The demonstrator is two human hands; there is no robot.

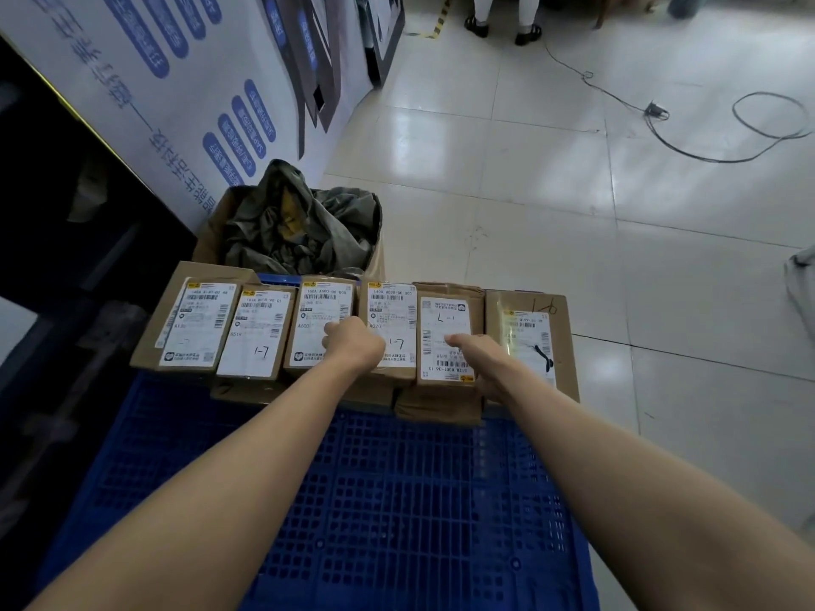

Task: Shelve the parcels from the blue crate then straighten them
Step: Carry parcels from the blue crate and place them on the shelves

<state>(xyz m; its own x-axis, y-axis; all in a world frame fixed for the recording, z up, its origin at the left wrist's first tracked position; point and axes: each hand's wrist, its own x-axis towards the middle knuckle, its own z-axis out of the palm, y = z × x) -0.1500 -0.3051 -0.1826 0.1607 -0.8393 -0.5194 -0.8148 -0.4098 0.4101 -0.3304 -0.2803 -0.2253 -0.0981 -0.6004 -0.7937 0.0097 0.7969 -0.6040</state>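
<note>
Blue plastic lattice crate (pixel 397 500) fills the near ground. Six brown cardboard parcels with white labels (pixel 260 332) stand side by side in a row along its far edge, labels up, touching one another.

Left hand (pixel 353 343): rests where the third and fourth parcels meet, fingers curled under. Cannot tell whether they hold anything.

Right hand (pixel 478 361): on the fifth parcel (pixel 441 317), thumb flat across the label, fingers wrapped down its right side against the sixth. It grips that parcel.

Beyond the crate's far edge, touching it: an open cardboard box of crumpled grey-green bags (pixel 304 222). White wall panel with blue writing (pixel 176 81) at far left. Black cable (pixel 688 147) looped on the white tiled floor (pixel 529 178). A person's legs in white trousers and black shoes (pixel 502 19) stand at the far side.
</note>
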